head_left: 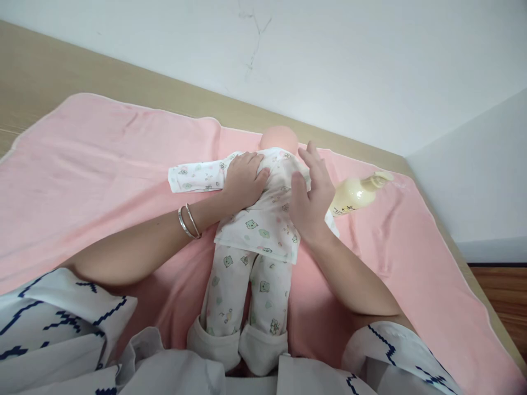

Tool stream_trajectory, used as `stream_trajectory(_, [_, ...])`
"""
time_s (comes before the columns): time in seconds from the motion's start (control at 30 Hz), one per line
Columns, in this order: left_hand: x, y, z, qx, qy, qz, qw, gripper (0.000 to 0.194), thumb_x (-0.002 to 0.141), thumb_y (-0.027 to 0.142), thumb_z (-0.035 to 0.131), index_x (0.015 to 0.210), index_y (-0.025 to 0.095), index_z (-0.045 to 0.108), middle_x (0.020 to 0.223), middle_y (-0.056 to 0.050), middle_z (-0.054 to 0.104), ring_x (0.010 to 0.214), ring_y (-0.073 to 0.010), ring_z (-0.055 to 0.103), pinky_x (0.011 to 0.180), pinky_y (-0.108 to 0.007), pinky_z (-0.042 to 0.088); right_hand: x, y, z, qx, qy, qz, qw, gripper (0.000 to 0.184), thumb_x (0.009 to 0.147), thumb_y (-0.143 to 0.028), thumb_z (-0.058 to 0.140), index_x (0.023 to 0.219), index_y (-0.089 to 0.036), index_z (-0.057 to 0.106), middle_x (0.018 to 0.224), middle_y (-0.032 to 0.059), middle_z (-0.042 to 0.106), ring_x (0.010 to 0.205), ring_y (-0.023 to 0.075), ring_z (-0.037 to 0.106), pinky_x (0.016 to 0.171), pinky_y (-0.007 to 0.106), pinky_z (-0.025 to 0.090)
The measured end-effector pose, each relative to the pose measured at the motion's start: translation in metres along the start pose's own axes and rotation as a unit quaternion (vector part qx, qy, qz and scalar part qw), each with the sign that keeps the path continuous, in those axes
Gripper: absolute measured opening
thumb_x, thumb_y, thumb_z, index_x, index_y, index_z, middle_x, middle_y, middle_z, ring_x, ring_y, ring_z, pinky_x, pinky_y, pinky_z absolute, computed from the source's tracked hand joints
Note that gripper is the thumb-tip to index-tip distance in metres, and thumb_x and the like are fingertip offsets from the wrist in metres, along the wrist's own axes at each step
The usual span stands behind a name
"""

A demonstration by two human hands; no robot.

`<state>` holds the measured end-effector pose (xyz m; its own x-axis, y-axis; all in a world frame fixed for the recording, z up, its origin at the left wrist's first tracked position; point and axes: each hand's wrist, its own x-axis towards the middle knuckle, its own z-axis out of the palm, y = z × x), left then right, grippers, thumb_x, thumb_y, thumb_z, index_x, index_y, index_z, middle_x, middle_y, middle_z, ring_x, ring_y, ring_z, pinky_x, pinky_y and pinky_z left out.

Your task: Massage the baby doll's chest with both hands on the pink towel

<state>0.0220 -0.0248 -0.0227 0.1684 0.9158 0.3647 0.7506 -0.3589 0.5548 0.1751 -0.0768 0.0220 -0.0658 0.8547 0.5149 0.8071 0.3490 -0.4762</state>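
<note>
A baby doll in a white top with a small animal print lies stretched out, its smooth round head at the far end and no face showing. Matching trousers with white cuffs cover its legs. My left hand rests flat on the top near the doll's left-side shoulder, beside an outstretched sleeve. Over the opposite shoulder is my right hand, its thumb and fingers apart; whether it touches the cloth I cannot tell. That hand and forearm partly hide the other sleeve.
A pink blanket with some folds spreads under the doll on a wooden surface. A pale yellow pump bottle lies tilted to the right of my right hand. The white wall rises behind, and brown wood shows at the far right.
</note>
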Motion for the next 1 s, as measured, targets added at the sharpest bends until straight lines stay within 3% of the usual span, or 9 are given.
stream_trajectory(0.17, [-0.001,-0.001,0.002,0.01,0.008,0.002,1.0,0.043,0.105,0.032,0.033,0.128,0.016,0.065,0.136,-0.014,0.07,0.129,-0.0301,0.062,0.121,-0.048,0.043,0.003,-0.001,0.017,-0.037,-0.162,0.067,0.984,0.054,0.103,-0.03,0.041,0.154,-0.019,0.054,0.177,0.0145,0.035,0.168,0.0345,0.024,0.135,0.07,0.017])
stream_trajectory(0.23, [-0.001,0.0,0.001,0.006,0.003,-0.002,1.0,0.043,0.105,0.033,0.034,0.129,0.016,0.065,0.136,-0.014,0.07,0.129,-0.0298,0.062,0.121,-0.048,0.043,0.004,-0.003,0.008,-0.02,-0.14,0.058,0.988,0.052,0.104,-0.033,0.042,0.154,-0.025,0.054,0.177,0.0109,0.035,0.168,0.0336,0.025,0.134,0.07,0.021])
stream_trajectory(0.33, [-0.001,0.001,0.0,0.001,-0.003,-0.009,1.0,0.042,0.105,0.033,0.034,0.128,0.018,0.066,0.134,-0.012,0.072,0.13,-0.03,0.062,0.122,-0.049,0.042,0.002,-0.004,-0.009,0.009,-0.047,0.023,0.999,0.052,0.105,-0.032,0.037,0.155,-0.032,0.052,0.176,0.0055,0.038,0.167,0.0308,0.028,0.132,0.069,0.027])
stream_trajectory(0.43, [-0.001,0.001,0.0,-0.001,-0.003,-0.011,1.0,0.043,0.105,0.033,0.033,0.129,0.02,0.066,0.135,-0.012,0.071,0.131,-0.0294,0.061,0.122,-0.049,0.042,-0.001,-0.001,-0.008,0.016,0.007,0.008,1.0,0.055,0.104,-0.028,0.033,0.156,-0.033,0.051,0.175,0.004,0.039,0.167,0.0303,0.028,0.132,0.07,0.027])
stream_trajectory(0.63, [-0.001,-0.001,0.002,0.01,-0.003,-0.007,1.0,0.047,0.105,0.035,0.032,0.134,0.017,0.064,0.142,-0.013,0.069,0.135,-0.0304,0.059,0.125,-0.051,0.039,0.0,0.007,0.019,-0.018,-0.102,0.052,0.993,0.052,0.101,-0.03,0.044,0.149,-0.022,0.061,0.17,0.0112,0.048,0.165,0.0327,0.034,0.135,0.066,0.026])
stream_trajectory(0.77, [-0.001,0.0,0.001,0.011,-0.003,-0.004,1.0,0.046,0.104,0.034,0.033,0.132,0.017,0.065,0.138,-0.013,0.07,0.131,-0.0304,0.061,0.122,-0.051,0.042,0.0,0.001,-0.001,-0.022,-0.033,0.025,0.999,0.055,0.105,-0.03,0.035,0.156,-0.028,0.053,0.174,0.0062,0.042,0.165,0.0266,0.034,0.133,0.059,0.034])
stream_trajectory(0.87, [-0.003,0.003,-0.001,0.026,0.0,-0.001,1.0,0.047,0.105,0.033,0.033,0.134,0.014,0.064,0.139,-0.016,0.07,0.131,-0.0317,0.061,0.121,-0.052,0.043,0.003,-0.001,-0.007,-0.035,-0.007,0.019,0.999,0.058,0.105,-0.027,0.03,0.161,-0.026,0.047,0.177,0.0069,0.036,0.167,0.0267,0.029,0.134,0.06,0.032])
stream_trajectory(1.0, [-0.003,0.005,-0.006,0.059,-0.005,0.012,0.998,0.048,0.104,0.031,0.031,0.128,0.011,0.067,0.131,-0.019,0.072,0.124,-0.0336,0.064,0.116,-0.052,0.048,0.008,-0.002,0.01,-0.082,-0.145,0.064,0.984,0.06,0.104,-0.024,0.036,0.162,-0.012,0.044,0.178,0.0189,0.03,0.169,0.0355,0.02,0.135,0.066,0.022])
